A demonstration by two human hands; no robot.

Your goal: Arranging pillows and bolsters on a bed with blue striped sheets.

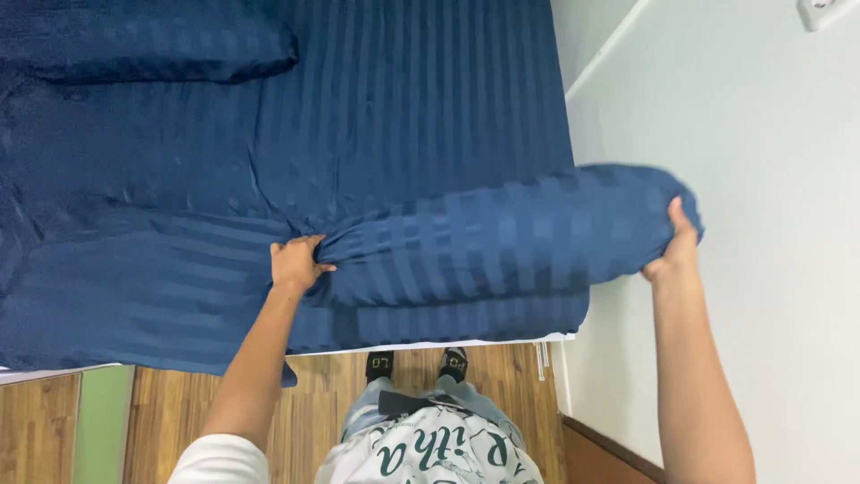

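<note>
I stand at the foot edge of a bed (107,372), looking straight down; my two hands hold a long bolster (502,237) in a dark blue striped cover. My left hand (296,264) is clenched on the gathered fabric at the bolster's left end, fingers curled into the bunched cloth; my right hand (678,246) grips the rounded right end, thumb lying up along the fabric, palm pressed against the end. The bolster lies crosswise along the near edge of the bed; its right end juts past the mattress side and hangs in front of the white wall (761,179); its left end rests on the bed sheet (403,108), which carries the same blue stripe. Below the bolster, a folded layer of the same fabric lies along the mattress edge; a thin white strip of mattress shows under it. A second blue pillow (152,49) lies at the far left corner of the bed, well apart from my hands. Under me is a wooden floor (179,412); my feet show in dark socks (417,365) just beside the bed edge.
</note>
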